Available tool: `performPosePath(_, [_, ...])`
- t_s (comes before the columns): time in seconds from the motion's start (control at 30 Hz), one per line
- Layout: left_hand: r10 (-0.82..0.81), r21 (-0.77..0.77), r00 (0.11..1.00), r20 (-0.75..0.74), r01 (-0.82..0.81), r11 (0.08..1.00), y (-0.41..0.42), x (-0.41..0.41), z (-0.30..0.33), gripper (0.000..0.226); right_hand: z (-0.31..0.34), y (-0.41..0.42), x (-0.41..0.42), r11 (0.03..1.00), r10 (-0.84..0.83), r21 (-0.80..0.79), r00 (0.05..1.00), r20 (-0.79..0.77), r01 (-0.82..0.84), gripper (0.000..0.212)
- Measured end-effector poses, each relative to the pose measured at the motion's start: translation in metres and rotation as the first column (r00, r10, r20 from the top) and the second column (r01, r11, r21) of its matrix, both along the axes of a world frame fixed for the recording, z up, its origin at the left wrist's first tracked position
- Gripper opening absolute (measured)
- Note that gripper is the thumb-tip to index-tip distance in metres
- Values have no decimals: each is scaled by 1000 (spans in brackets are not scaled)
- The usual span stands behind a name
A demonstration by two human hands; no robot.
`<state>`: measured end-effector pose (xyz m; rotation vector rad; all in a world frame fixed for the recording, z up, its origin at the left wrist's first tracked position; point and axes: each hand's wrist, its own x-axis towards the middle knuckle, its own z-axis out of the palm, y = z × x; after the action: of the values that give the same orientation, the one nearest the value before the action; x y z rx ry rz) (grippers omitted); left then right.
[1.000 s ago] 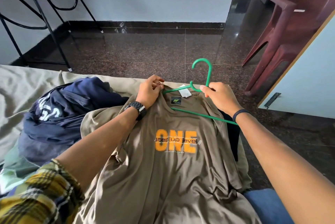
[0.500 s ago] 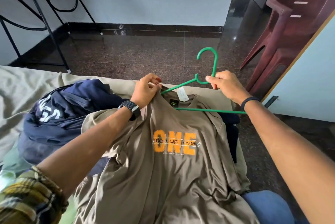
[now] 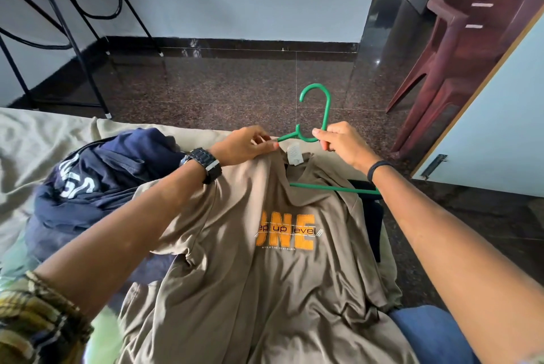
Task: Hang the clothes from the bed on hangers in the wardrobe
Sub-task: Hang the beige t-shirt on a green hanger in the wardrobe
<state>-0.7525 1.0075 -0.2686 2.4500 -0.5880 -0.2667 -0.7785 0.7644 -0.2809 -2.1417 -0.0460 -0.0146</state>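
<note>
Green plastic hanger (image 3: 315,116) lies with its long axis left-right across the collar of the brown T-shirt (image 3: 265,260) on the bed (image 3: 35,139). Right hand (image 3: 343,144) grips its neck; left hand (image 3: 244,145) pinches the collar over the left arm.

Open floor (image 3: 235,83) ahead; maroon chair (image 3: 459,48) right.

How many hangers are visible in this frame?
1: a green hanger held at its neck by the right hand, partly inside the brown T-shirt collar. Others may lie hidden under the clothes.
</note>
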Motion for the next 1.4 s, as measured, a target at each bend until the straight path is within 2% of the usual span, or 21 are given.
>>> performPosePath(0.07, [-81, 18, 996, -29, 82, 996, 5, -3, 3, 37, 1, 5, 1, 999, 11, 31, 1000, -5, -11, 49])
performPosePath(0.17, [-71, -33, 997, 4, 71, 997, 7, -5, 9, 23, 6, 18, 4, 1000, 22, 22, 1000, -15, -22, 48])
performPosePath(0.3, [-41, 67, 997, 73, 36, 997, 12, -2, 11, 24, 9, 38, 8, 971, 25, -240, 1000, 2, -24, 40])
performPosePath(0.37, [-13, 128, 991, 133, -4, 992, 17, 0, 10, 23, 7, 43, 7, 946, 0, -320, 992, 130, 42, 27])
performPosePath(0.4, [5, 144, 988, 153, -27, 989, 19, 2, 8, 21, 5, 41, 6, 945, -59, -301, 973, 224, 126, 20])
performPosePath(0.47, [37, 162, 988, 153, -62, 985, 23, 3, 5, 18, -3, 34, 1, 937, -232, -163, 898, 375, 310, 12])
performPosePath(0.53, [76, 166, 989, 129, -97, 981, 25, 3, 1, 21, -16, 25, -8, 933, -236, -150, 871, 432, 327, 12])
performPosePath(0.6, [112, 161, 989, 101, -127, 979, 23, 5, -1, 30, -31, 24, -18, 952, -91, -246, 934, 345, 183, 19])
performPosePath(0.67, [146, 142, 987, 71, -155, 978, 20, 6, -2, 36, -42, 33, -29, 953, 51, -301, 995, 80, -24, 26])
performPosePath(0.73, [170, 122, 983, 67, -177, 977, 18, 8, -1, 35, -49, 49, -36, 950, 139, -264, 983, -122, -167, 33])
performPosePath(0.83, [178, 73, 979, 101, -186, 980, 18, 7, 2, 28, -48, 71, -42, 929, 232, -228, 940, -252, -290, 51])
performPosePath(0.9, [204, 49, 972, 116, -211, 976, 18, 6, 5, 26, -46, 78, -41, 913, 240, -258, 928, -286, -316, 52])
performPosePath(0.93, [220, 47, 968, 117, -227, 973, 17, 6, 7, 26, -46, 80, -41, 906, 249, -266, 923, -292, -329, 45])
performPosePath(1.0, [228, 60, 968, 105, -235, 970, 14, 5, 8, 27, -49, 79, -37, 879, 239, -323, 909, -340, -352, 17])
performPosePath(1.1, [216, 87, 974, 75, -222, 971, 8, 3, 6, 28, -46, 71, -35, 798, 178, -458, 880, -441, -391, 20])
performPosePath(1.2, [216, 51, 971, 101, -222, 974, 5, 0, 0, 20, -40, 56, -34, 705, 106, -599, 892, -439, -379, 8])
performPosePath(1.23, [221, 36, 968, 117, -227, 973, 5, -2, -1, 19, -40, 49, -33, 687, 85, -633, 905, -418, -357, 12])
performPosePath(1.3, [225, 23, 961, 159, -231, 973, 5, -3, -3, 22, -41, 36, -31, 730, 46, -609, 911, -409, -311, 8])
performPosePath(1.4, [230, 25, 949, 214, -240, 970, 9, -2, 1, 23, -41, 17, -29, 806, -19, -537, 898, -440, -247, 19])
